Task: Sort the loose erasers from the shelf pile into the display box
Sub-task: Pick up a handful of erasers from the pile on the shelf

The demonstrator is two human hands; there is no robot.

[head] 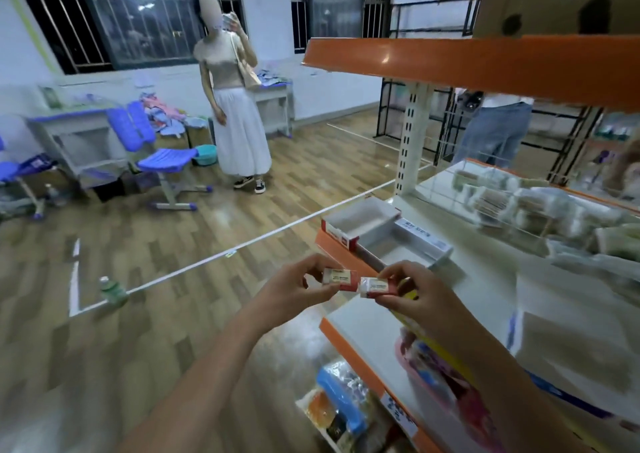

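Two erasers — left eraser (340, 276), right eraser (377, 286) — pinched by fingers, white shelf (485, 279), wood floor (207, 244)

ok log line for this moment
left hand: pinches eraser | right hand: pinches second eraser | display box: looks empty

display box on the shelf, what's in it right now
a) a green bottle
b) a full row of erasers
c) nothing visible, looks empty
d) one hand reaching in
c: the display box shows only bare white compartments, while the left hand and right hand each pinch an eraser in front of it, the left eraser and right eraser.
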